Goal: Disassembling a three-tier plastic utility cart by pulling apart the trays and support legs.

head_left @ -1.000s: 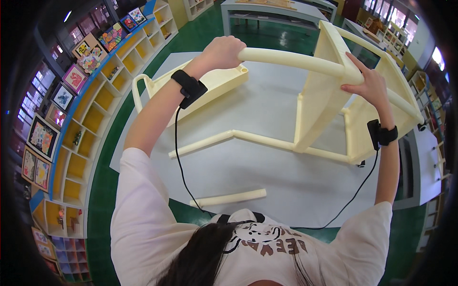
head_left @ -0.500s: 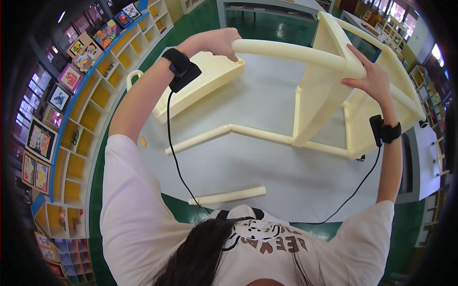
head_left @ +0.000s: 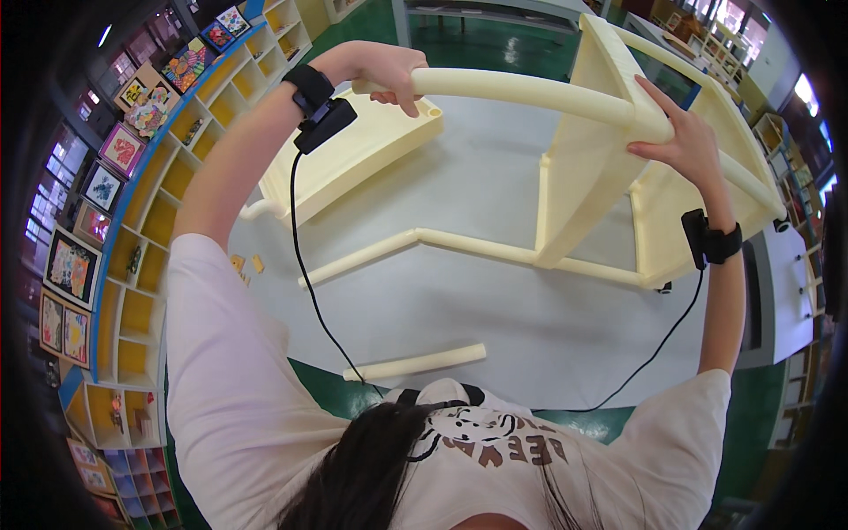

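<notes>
Two hands grip one cream plastic tube (head_left: pixel 521 91) raised over the pale grey table (head_left: pixel 495 309): the left hand (head_left: pixel 389 71), at eleven o'clock, is wrapped around the tube's free end, and the right hand (head_left: pixel 685 141), at two o'clock, clasps the spot where the tube meets the cream shelf frame (head_left: pixel 601 168). That frame stands tilted on the table, a thin rail running out from its base toward nine o'clock. A flat cream shelf panel (head_left: pixel 353 159) lies under the left wrist. A loose short tube (head_left: pixel 415 363) rests at six o'clock, near the table's edge.
</notes>
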Motion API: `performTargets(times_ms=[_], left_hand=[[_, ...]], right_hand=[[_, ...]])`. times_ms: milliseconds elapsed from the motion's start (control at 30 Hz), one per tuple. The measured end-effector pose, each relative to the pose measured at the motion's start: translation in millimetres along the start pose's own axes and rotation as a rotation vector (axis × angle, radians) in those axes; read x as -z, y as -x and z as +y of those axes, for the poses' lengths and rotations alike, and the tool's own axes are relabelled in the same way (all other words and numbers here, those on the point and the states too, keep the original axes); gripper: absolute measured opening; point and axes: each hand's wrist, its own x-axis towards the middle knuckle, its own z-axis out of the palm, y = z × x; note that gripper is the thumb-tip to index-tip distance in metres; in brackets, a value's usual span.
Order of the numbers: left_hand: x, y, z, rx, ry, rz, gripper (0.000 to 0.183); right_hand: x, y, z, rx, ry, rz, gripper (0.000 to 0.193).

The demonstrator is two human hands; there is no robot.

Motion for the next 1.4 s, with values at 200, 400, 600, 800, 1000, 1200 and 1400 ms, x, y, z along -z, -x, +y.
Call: performTargets(times_ms=[200,400,600,800,1000,1200,1400], left_hand=[[0.9,-2.4,-0.5,0.039,0.09,-0.095,0.022],[8.2,-6.8,-1.8,0.026,0.138,-0.199,0.022],[14.0,-13.9,-8.6,0.1,0.317,-0.365,0.024],[18.6,-14.8,-17.5,0.136,0.409,-0.488,0.022],[7.5,1.7,1.6,0.052,-0.051,-0.13,0.023],[-58.1,5.8,0.5,-0.21,-0.604,1.066,0.017],[-55.5,-10.0,-16.5,-0.215,-0.827,1.275,0.012]], right_hand=[[-3.6,-1.3,7.0,0.006,-0.014,-0.016,0.077],[-2.2,-0.5,6.4,0.058,0.026,0.094,0.075],[-4.0,-1.2,3.1,0.061,0.004,0.07,0.074],[-0.2,-1.4,3.5,0.044,0.046,0.07,0.074],[-3.2,0.5,1.6,-0.01,0.076,0.014,0.078],[-3.8,3.2,6.2,0.01,0.073,0.034,0.077],[-8.0,-2.5,8.5,0.061,0.073,0.084,0.073]])
